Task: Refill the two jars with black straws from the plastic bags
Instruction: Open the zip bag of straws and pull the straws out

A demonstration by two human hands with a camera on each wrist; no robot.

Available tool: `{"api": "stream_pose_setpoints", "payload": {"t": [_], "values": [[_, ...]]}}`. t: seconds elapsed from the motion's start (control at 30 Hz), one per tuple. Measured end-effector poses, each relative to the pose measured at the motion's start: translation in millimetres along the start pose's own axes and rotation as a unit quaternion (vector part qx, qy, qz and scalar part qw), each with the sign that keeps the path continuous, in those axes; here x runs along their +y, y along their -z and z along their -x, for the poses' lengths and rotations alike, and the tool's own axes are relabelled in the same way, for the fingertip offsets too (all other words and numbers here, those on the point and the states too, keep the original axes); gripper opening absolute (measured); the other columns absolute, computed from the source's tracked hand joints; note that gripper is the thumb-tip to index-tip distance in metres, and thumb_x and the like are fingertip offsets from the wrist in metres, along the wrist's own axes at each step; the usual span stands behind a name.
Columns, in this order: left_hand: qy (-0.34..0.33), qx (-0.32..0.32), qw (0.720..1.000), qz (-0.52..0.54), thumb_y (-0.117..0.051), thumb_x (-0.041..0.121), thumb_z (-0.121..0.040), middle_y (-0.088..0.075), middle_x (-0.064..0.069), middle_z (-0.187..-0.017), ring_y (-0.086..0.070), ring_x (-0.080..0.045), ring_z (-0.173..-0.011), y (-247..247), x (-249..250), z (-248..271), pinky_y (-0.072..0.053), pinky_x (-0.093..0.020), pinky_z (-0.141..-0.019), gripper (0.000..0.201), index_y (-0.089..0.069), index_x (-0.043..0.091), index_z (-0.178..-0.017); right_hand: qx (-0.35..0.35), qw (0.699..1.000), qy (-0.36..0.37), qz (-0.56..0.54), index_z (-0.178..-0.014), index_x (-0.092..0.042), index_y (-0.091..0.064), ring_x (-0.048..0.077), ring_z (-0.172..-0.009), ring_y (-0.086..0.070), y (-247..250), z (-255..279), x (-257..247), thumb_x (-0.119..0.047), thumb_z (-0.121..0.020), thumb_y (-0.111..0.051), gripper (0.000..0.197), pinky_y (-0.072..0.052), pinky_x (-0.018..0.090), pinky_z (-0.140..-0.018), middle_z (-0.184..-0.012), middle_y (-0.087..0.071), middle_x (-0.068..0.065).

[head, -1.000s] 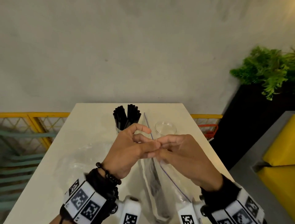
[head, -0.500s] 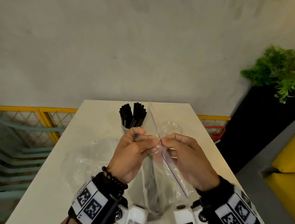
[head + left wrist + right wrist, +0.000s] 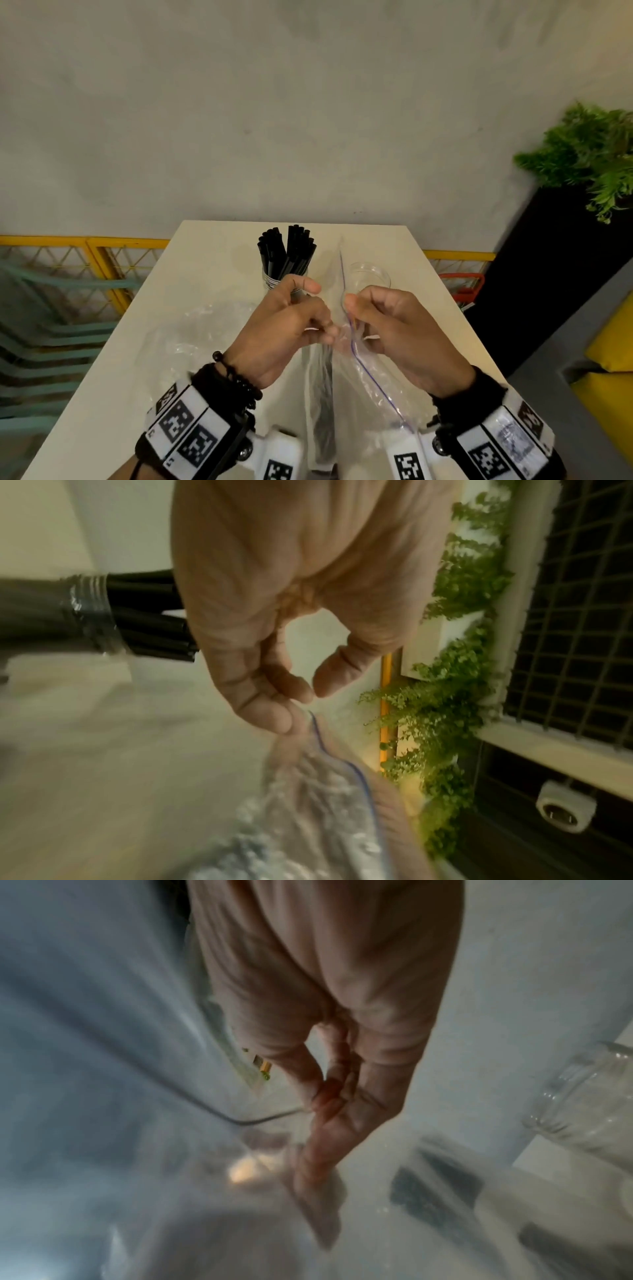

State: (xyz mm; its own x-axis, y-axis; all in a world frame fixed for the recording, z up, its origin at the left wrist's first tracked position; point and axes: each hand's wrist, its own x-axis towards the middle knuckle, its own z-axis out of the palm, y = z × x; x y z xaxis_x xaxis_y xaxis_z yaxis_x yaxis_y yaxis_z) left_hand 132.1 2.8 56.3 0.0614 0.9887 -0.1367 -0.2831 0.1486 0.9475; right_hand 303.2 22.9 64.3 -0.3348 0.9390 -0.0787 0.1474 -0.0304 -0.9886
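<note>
Two jars [image 3: 285,278] [image 3: 370,279], two bags [image 3: 346,383] [image 3: 191,329]

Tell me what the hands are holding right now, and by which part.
Both the left hand and right hand pinch the zip-lock bag of black straws at its top edge, one on each side of the blue-lined opening.

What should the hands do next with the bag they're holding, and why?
Probably pull the two sides of the plastic bag further apart. The left hand and right hand each pinch one side near its blue zip line, and black straws are inside. One jar looks empty, while the other jar already holds straws.
</note>
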Motion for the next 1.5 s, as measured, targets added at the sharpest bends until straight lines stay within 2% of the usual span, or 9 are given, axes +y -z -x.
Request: {"api": "stream_pose_setpoints", "payload": {"t": [0.13, 0.37, 0.53, 0.77, 0.97, 1.1, 1.17, 1.27, 1.5], "values": [[0.010, -0.058, 0.987, -0.151, -0.065, 0.044, -0.088, -0.056, -0.013, -0.063, -0.056, -0.017, -0.050, -4.4, 5.6, 0.3, -0.052, -0.029, -0.057, 0.050, -0.058, -0.005, -0.085, -0.035, 0.998, 0.041, 0.039, -0.079, 0.000, -0.063, 0.022, -0.064, -0.069, -2.5, 2.6, -2.0, -0.019, -0.096, -0.063, 0.026, -0.055, 0.027, -0.059, -0.077, -0.069, 0.017], [-0.027, 0.026, 0.945, -0.324, -0.071, 0.012, -0.090, -0.057, -0.006, -0.045, -0.055, -0.016, -0.042, 27.2, 29.7, -4.5, -0.054, -0.025, -0.049, 0.033, -0.057, 0.003, -0.062, 0.165, 0.924, 0.097, 0.330, -0.066, -0.014, -0.056, 0.028, -0.062, -0.067, 44.3, -3.4, -2.1, -0.015, -0.082, -0.064, 0.018, -0.054, 0.044, -0.065, -0.062, -0.063, 0.006], [-0.019, 0.009, 0.926, -0.378, -0.070, 0.006, -0.087, -0.067, -0.012, -0.059, -0.071, -0.015, -0.055, 24.0, 33.8, -4.6, -0.062, -0.037, -0.068, 0.035, -0.054, 0.010, -0.057, 0.031, 0.922, 0.034, 0.385, -0.089, -0.026, -0.050, 0.019, -0.056, -0.070, 45.9, 0.5, -3.9, -0.012, -0.086, -0.062, 0.018, -0.053, 0.032, -0.059, -0.067, -0.070, 0.011], [-0.007, 0.007, 0.847, -0.532, -0.074, 0.014, -0.085, -0.072, -0.005, -0.063, -0.068, -0.009, -0.054, 59.2, 56.2, -4.2, -0.053, -0.025, -0.055, 0.030, -0.058, 0.015, -0.060, 0.088, 0.841, -0.040, 0.533, -0.083, -0.025, -0.061, 0.011, -0.068, -0.061, 94.9, 0.2, -16.0, -0.016, -0.080, -0.059, 0.010, -0.048, 0.030, -0.063, -0.071, -0.062, -0.007], [-0.024, -0.015, 0.850, -0.526, -0.071, 0.007, -0.086, -0.071, -0.010, -0.076, -0.076, -0.016, -0.061, 49.9, 51.3, -8.3, -0.058, -0.025, -0.054, 0.015, -0.058, 0.010, -0.081, 0.018, 0.841, -0.049, 0.538, -0.086, -0.034, -0.055, 0.014, -0.077, -0.062, 87.2, -12.8, -1.5, -0.023, -0.076, -0.072, 0.022, -0.054, 0.037, -0.074, -0.084, -0.062, -0.006], [-0.015, -0.013, 0.863, -0.505, -0.072, 0.007, -0.087, -0.070, -0.009, -0.069, -0.077, -0.022, -0.061, 54.6, 54.6, -9.1, -0.056, -0.027, -0.052, 0.014, -0.059, 0.010, -0.083, 0.119, 0.799, 0.110, 0.578, -0.101, -0.033, -0.055, 0.009, -0.090, -0.054, 95.3, 1.4, -21.6, -0.052, -0.078, -0.072, 0.034, -0.043, 0.028, -0.076, -0.095, -0.053, -0.015], [-0.015, -0.025, 0.865, -0.502, -0.071, 0.007, -0.088, -0.072, -0.016, -0.075, -0.077, -0.023, -0.063, 48.2, 53.6, -9.6, -0.059, -0.030, -0.056, 0.012, -0.059, 0.009, -0.085, 0.039, 0.834, 0.232, 0.499, -0.109, -0.033, -0.061, 0.001, -0.095, -0.056, 71.6, 15.5, -33.6, -0.064, -0.079, -0.063, 0.043, -0.044, 0.020, -0.084, -0.102, -0.057, -0.019], [-0.022, -0.025, 0.857, -0.514, -0.069, 0.008, -0.087, -0.075, -0.014, -0.077, -0.076, -0.019, -0.062, 42.2, 52.5, -11.5, -0.059, -0.028, -0.059, 0.011, -0.059, 0.011, -0.088, -0.163, 0.824, 0.143, 0.523, -0.133, -0.037, -0.051, -0.007, -0.109, -0.052, 39.1, 25.7, -28.3, -0.073, -0.079, -0.058, 0.065, -0.039, 0.023, -0.102, -0.116, -0.059, -0.024], [-0.072, 0.023, 0.787, -0.612, -0.067, 0.011, -0.083, -0.074, 0.003, -0.076, -0.063, -0.005, -0.055, 39.2, 54.5, -17.5, -0.045, -0.013, -0.049, 0.018, -0.055, 0.018, -0.095, -0.288, 0.800, 0.110, 0.515, -0.120, -0.037, -0.062, -0.003, -0.098, -0.055, 42.2, 44.0, -25.6, -0.072, -0.078, -0.056, 0.055, -0.035, 0.027, -0.104, -0.098, -0.060, -0.019]]}}
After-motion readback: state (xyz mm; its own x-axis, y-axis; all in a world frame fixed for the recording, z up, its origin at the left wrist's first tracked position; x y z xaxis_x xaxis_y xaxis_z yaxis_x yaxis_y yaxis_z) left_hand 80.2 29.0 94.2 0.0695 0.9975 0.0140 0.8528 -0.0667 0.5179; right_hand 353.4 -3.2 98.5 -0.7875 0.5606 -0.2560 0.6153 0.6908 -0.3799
